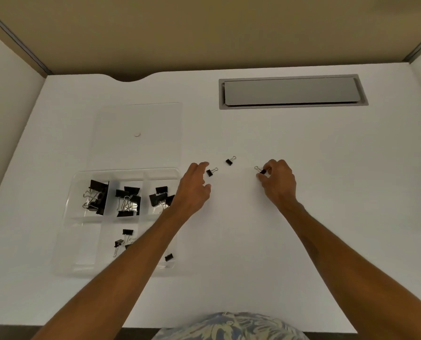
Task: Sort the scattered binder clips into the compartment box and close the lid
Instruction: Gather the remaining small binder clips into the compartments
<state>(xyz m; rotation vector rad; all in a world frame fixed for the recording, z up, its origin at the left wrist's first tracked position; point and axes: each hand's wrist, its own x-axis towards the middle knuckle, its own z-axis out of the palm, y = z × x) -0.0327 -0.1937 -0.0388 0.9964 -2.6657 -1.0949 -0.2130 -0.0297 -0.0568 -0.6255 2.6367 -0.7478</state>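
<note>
Clips loose on our white desk (302, 217), compartment box (82, 241) at left, lid off.
Our right hand (279, 181) pinches one small clip (262, 171); our left hand (193, 190), fingers spread, nears another clip (210, 172).

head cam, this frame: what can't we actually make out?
- Compartment box, head view: the left forearm covers part of the near compartments, so the clips there can't be counted.
- Clip in the right hand: fingers cover part of its body.
- Left hand: contact with the nearest loose clip unclear.
- Clear lid: edges faint.
</note>
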